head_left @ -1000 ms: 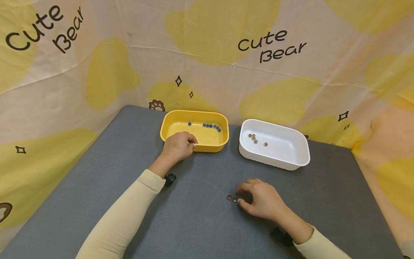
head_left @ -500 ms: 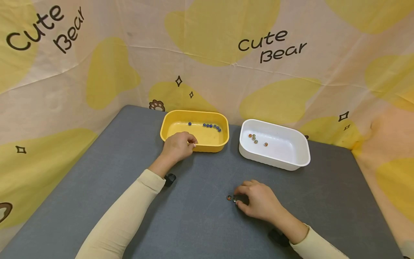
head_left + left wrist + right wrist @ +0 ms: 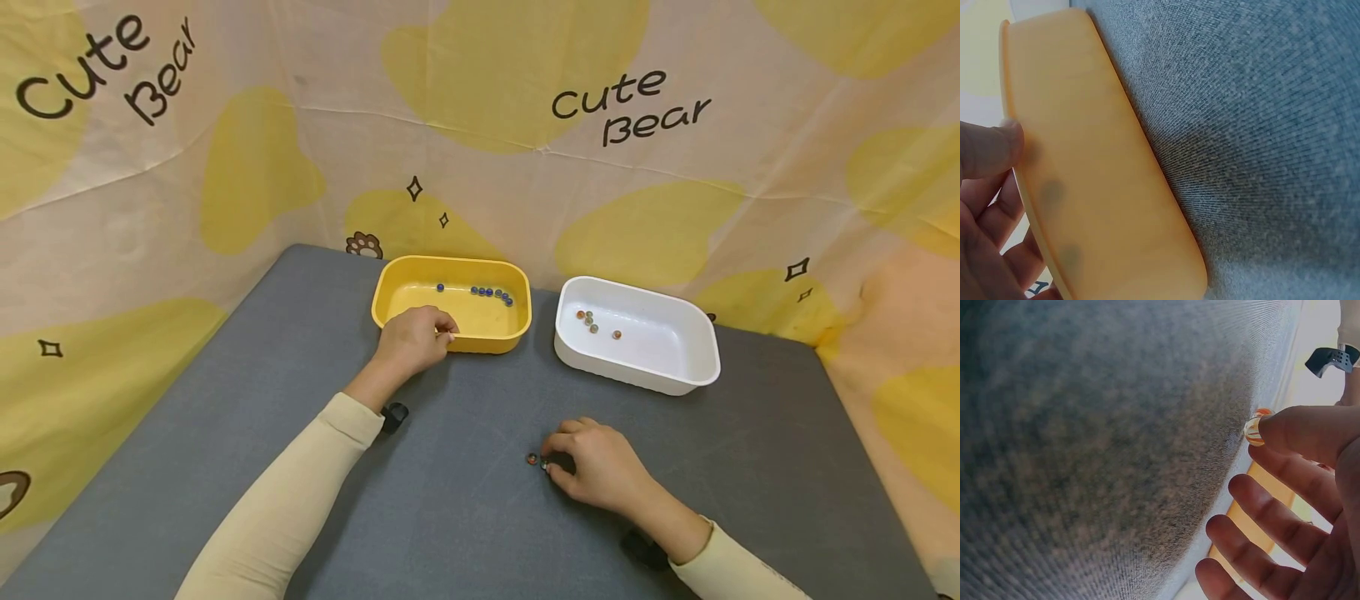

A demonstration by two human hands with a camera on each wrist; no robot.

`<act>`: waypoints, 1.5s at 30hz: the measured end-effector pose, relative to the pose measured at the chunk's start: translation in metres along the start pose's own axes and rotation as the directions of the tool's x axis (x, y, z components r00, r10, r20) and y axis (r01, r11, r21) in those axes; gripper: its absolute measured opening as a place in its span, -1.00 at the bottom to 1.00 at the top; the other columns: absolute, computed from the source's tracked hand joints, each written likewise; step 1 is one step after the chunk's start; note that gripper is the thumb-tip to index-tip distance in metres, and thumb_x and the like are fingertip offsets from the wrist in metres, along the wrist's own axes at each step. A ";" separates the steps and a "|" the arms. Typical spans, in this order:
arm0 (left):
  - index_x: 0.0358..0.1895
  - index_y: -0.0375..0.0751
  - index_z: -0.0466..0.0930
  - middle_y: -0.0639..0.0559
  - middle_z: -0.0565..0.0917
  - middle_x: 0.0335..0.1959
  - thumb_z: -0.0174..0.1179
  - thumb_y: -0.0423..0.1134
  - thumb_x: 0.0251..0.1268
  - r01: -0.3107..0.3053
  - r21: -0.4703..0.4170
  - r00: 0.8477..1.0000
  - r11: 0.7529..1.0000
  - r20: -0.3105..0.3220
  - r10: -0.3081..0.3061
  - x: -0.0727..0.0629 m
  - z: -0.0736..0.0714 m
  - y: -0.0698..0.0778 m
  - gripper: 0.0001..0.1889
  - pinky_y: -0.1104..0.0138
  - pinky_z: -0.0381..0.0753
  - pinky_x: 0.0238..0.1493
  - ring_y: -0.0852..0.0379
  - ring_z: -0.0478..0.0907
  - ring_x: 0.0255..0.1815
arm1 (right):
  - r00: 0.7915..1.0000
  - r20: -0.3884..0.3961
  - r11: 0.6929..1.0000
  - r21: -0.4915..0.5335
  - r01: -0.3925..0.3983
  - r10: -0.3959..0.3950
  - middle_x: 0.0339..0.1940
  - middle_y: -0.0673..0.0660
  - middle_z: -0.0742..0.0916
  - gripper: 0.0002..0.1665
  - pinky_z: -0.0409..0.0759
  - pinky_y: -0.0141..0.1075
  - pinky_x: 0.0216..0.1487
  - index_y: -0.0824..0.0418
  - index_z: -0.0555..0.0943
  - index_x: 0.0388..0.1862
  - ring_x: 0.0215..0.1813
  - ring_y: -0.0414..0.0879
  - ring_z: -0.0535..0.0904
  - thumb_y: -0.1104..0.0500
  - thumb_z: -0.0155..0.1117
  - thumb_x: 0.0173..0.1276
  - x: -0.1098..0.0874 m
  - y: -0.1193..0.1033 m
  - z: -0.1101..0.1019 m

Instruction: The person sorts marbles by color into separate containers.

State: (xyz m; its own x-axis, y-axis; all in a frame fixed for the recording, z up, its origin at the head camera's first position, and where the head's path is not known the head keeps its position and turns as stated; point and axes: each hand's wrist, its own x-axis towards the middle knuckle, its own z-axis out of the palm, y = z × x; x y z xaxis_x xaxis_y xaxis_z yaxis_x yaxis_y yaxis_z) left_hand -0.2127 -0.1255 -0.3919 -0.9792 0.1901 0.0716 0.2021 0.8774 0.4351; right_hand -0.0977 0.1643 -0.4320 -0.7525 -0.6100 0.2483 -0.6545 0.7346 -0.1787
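My left hand [image 3: 414,340] grips the front rim of a yellow plastic tub [image 3: 489,343]. In the left wrist view the thumb [image 3: 991,150] lies on the tub's outer wall, with the other fingers curled over to the inside. Down on the grey table, my right hand [image 3: 602,467] pinches a small glass marble [image 3: 544,464] between thumb and index finger. The right wrist view shows this marble [image 3: 1254,432] as clear with orange and white streaks, low against the tabletop. Just left of it lies another marble [image 3: 532,459], reddish-orange and dark.
Several blue marbles [image 3: 489,292] lie inside the yellow tub, mostly in a row toward its right. A white tub [image 3: 660,337] to its right holds several orange and greenish marbles [image 3: 588,321]. A printed cloth [image 3: 480,100] hangs behind the grey table [image 3: 450,517].
My right hand has moved slightly left and its thumb and index finger have come together on the nearer marble. The left hand has stayed on the tub's rim.
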 end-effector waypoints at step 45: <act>-0.26 0.05 0.73 0.13 0.71 -0.16 0.21 -0.16 0.28 0.004 -0.005 1.000 1.000 0.013 -0.004 0.001 -0.001 0.000 -0.89 0.20 0.55 -0.25 0.12 0.57 -0.28 | 0.996 -0.068 0.999 0.002 -0.050 0.050 -0.43 -0.14 0.67 -0.86 0.53 -0.31 -0.37 -0.05 0.67 -0.43 -0.34 -0.22 0.56 0.14 0.44 0.00 0.024 0.017 -0.047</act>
State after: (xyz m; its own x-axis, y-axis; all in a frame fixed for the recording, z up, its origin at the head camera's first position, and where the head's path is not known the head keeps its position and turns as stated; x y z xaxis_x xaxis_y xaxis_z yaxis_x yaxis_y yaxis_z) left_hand -0.2136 -0.1259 -0.3911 -0.9796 0.1926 0.0578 0.1982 0.8759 0.4399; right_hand -0.1229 0.1762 -0.3843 -0.7778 -0.5506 0.3031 -0.6158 0.7639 -0.1929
